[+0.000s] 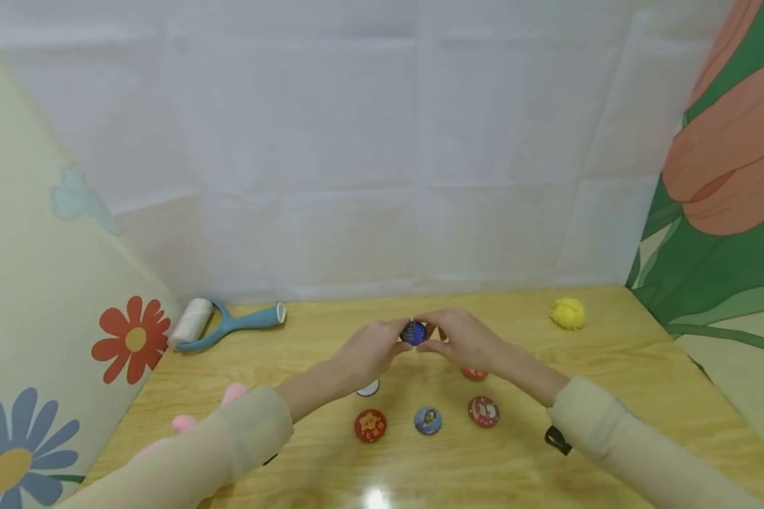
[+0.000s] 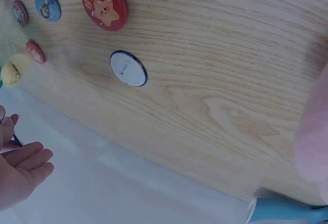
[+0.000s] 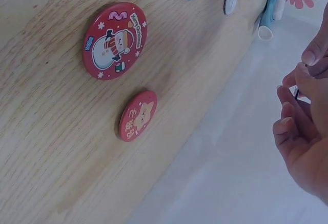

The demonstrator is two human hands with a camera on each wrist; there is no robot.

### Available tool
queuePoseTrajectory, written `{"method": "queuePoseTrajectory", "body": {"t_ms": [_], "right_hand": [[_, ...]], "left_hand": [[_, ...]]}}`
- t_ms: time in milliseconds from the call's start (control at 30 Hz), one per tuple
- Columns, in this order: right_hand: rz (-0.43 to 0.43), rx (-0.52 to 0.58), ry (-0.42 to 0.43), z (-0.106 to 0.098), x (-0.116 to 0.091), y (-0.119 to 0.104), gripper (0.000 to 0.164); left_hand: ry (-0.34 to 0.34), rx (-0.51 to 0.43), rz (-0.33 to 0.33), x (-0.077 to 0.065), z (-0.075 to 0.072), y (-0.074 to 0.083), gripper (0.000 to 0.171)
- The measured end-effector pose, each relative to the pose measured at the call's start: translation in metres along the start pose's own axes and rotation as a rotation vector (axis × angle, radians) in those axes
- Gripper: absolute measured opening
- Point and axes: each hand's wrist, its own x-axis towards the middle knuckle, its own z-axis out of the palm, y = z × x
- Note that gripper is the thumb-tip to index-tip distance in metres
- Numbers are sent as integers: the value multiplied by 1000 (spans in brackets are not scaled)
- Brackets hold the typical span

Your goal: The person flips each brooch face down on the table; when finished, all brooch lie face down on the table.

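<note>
Above the middle of the table, both hands meet at a small round badge [image 1: 414,332] with a dark blue face. My left hand [image 1: 372,350] pinches its left edge between thumb and fingers, and my right hand [image 1: 461,336] pinches the right edge. On the table below lie a red star badge [image 1: 371,425], a blue badge [image 1: 428,420] with a figure and a red snowman badge [image 3: 115,42]. A second red star badge [image 3: 138,115] is partly covered by the right hand in the head view. Near the left forearm a badge [image 2: 128,68] lies white back up.
A lint roller [image 1: 248,320] with a blue handle lies at the back left. A yellow yarn ball [image 1: 568,313] sits at the back right. Something pink and soft [image 1: 234,393] is partly hidden behind the left sleeve. A white sheet [image 1: 331,240] hangs behind the table.
</note>
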Motion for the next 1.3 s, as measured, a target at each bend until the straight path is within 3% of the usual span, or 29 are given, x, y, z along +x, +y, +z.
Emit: {"method": "queuePoseTrajectory", "body": {"t_ms": [267,500,667,933,1133,1300], "right_hand": [[-62,-34,6,-1,-1,4,43],[-137,-95,103,6,-7,8,38],[-127,-77,164,12,-8,7,26],[34,169,166,21,-7,2,20],[158,313,158,26,-9,1,24],[304,472,99,27,-8,1,31]], "left_hand": [[1,1,16,0,1,0,18],[14,-17,-9,-1,5,-1,14],[51,10,-20,-3,6,-1,28],[63,89,-39,-8,12,-2,50],[96,113,23,-13,19,-4,56],[135,145,78,-13,22,-6,54]]}}
